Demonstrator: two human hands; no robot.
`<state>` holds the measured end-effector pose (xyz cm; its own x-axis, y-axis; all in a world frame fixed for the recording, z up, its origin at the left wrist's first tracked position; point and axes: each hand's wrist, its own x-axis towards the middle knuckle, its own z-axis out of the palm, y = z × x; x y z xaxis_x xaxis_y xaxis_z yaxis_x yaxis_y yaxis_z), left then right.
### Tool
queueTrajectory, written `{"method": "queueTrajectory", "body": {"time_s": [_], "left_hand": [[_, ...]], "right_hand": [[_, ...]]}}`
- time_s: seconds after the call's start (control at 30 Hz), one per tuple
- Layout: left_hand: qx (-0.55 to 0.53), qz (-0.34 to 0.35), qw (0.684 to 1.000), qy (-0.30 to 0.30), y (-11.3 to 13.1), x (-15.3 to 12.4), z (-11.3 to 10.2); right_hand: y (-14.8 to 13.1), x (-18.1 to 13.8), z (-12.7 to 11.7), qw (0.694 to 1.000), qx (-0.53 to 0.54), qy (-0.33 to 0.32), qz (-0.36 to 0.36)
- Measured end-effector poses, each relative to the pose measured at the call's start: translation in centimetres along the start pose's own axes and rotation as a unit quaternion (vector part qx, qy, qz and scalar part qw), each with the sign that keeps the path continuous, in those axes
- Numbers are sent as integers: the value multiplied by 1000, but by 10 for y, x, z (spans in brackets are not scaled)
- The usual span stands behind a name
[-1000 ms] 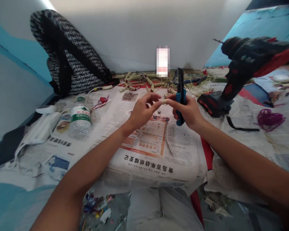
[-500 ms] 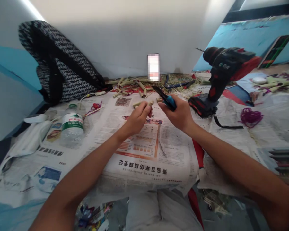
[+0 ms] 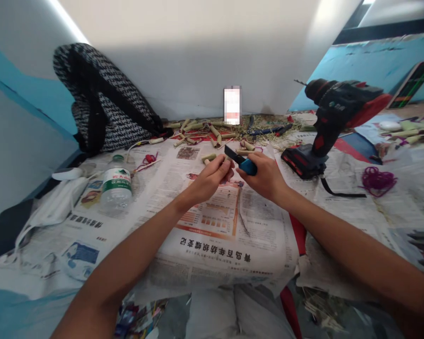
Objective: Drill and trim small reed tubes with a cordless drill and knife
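My right hand is closed round a blue and black utility knife. Its dark blade points up and left, its lower part close to my left fingers. My left hand is pinched on a short piece of pale green stalk, mostly hidden by the fingers. Just behind that hand lie other short stalk pieces. Both hands are over a printed newspaper sheet. Beyond the knife, more cut stalk pieces lie near the newspaper's far edge.
A cordless drill stands at the right, near a bundle of purple string. On the left are a water bottle, a white face mask and a patterned bag. A phone leans against the back wall amid plant scraps.
My right hand has brought the knife nearer to my left hand, and the blade now sits by the left fingertips. The whole view has shifted slightly.
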<state>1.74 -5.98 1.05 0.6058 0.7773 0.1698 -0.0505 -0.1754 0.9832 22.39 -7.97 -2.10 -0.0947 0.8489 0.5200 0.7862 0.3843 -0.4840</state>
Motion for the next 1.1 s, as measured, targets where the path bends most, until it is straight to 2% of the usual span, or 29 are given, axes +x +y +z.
{"method": "queueTrajectory", "body": {"time_s": [0.13,0.27,0.47,0.67,0.8,0.87,0.97,1.03,1.1], "left_hand": [[-7,-4,1000,-14,4,-3,3],[14,7,1000,-7,5,-3,2],[104,21,994,22,0,1,-4],[182,19,982,55,-3,0,-7],[245,21,968,58,-5,-1,-7],[246,29,966,70,-7,0,-7],[183,42,980,71,-9,0,-8],[178,82,979,61,-6,-3,-6],[216,150,963,55,3,-10,-2]], "right_hand": [[-2,-1,1,1000,-1,2,-6],[-5,0,2,998,42,49,-1],[-7,3,-1,987,107,106,59],[-16,3,-10,963,256,60,64],[-20,2,-8,971,229,51,46],[-19,2,-7,971,212,84,70],[-15,5,-10,955,217,161,123],[-11,8,-15,940,233,200,148],[-7,9,-21,936,241,211,143]]}}
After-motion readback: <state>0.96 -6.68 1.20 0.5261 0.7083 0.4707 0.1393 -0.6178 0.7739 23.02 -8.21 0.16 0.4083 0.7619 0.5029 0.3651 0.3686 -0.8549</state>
